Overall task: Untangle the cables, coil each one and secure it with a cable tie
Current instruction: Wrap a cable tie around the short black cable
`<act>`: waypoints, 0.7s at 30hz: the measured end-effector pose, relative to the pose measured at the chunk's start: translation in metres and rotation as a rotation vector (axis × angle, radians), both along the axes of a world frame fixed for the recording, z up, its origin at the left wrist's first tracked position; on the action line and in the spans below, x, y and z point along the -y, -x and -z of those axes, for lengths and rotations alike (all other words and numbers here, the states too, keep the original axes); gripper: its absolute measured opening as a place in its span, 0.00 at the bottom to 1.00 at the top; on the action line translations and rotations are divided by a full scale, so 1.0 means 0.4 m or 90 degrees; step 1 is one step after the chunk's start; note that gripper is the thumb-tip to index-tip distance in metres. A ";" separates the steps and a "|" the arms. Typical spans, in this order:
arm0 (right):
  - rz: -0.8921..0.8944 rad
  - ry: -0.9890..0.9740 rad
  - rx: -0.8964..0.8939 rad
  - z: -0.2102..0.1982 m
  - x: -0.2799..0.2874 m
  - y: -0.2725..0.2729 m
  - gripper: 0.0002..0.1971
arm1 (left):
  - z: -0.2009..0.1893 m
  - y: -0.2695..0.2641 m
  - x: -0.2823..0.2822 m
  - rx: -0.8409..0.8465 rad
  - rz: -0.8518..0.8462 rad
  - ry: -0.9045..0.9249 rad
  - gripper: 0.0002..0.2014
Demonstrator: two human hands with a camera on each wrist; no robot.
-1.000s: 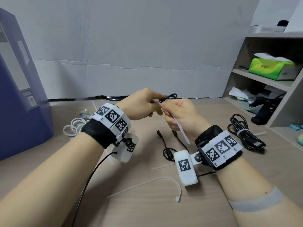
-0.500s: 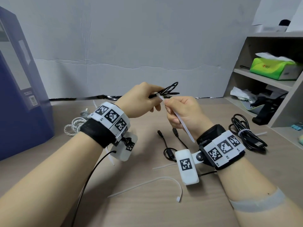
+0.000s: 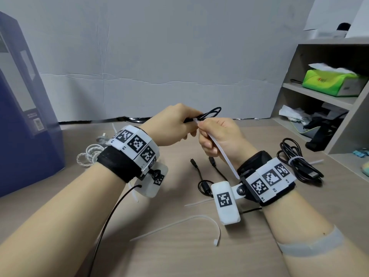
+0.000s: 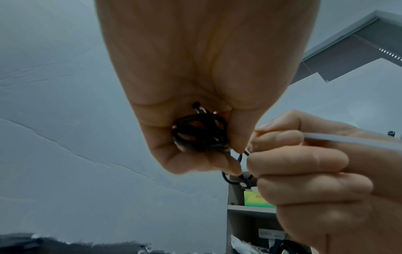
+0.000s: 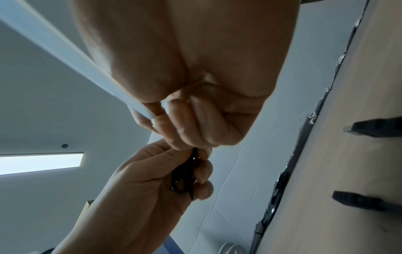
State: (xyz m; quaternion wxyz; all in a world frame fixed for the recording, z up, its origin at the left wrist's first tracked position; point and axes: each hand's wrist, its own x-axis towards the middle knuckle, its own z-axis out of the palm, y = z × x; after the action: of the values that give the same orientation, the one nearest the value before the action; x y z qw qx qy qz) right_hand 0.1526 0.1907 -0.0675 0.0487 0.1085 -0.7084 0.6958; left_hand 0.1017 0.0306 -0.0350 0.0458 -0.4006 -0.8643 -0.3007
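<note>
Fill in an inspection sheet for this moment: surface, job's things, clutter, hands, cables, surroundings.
Surface: light wooden desk.
Job's things: small coiled black cable; long white plastic cable tie.
Clutter: loose white cable tie lying on the desk.
Grippers: left hand grips the coil; right hand pinches the tie.
Cables: tied black cable bundle; coiled white cable; loose black cable.
Surroundings: grey shelf unit, green tissue box, dark blue box.

Four cables [image 3: 211, 113] (one already tied), roughly five cable ties [image 3: 223, 156].
</note>
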 end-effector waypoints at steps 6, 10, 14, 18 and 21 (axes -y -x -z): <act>0.015 -0.014 0.006 0.004 0.002 -0.002 0.21 | 0.010 -0.007 -0.013 -0.021 -0.038 0.036 0.13; 0.021 0.011 0.015 0.004 0.005 0.000 0.20 | 0.008 -0.007 -0.010 0.004 -0.061 -0.008 0.14; 0.036 0.023 0.039 0.003 0.000 0.001 0.19 | 0.001 -0.016 -0.008 0.014 -0.071 -0.051 0.15; 0.051 0.027 0.057 0.002 -0.014 0.006 0.17 | -0.008 -0.032 -0.012 0.051 -0.025 -0.030 0.16; 0.102 0.030 0.038 -0.004 -0.034 0.007 0.15 | -0.008 -0.036 -0.019 0.118 -0.020 -0.022 0.20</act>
State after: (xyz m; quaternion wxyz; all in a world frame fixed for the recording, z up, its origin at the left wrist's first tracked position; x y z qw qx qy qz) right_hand 0.1497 0.2045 -0.0658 0.0855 0.0292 -0.6993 0.7091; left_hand 0.1160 0.0381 -0.0319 -0.0228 -0.3567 -0.8656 -0.3508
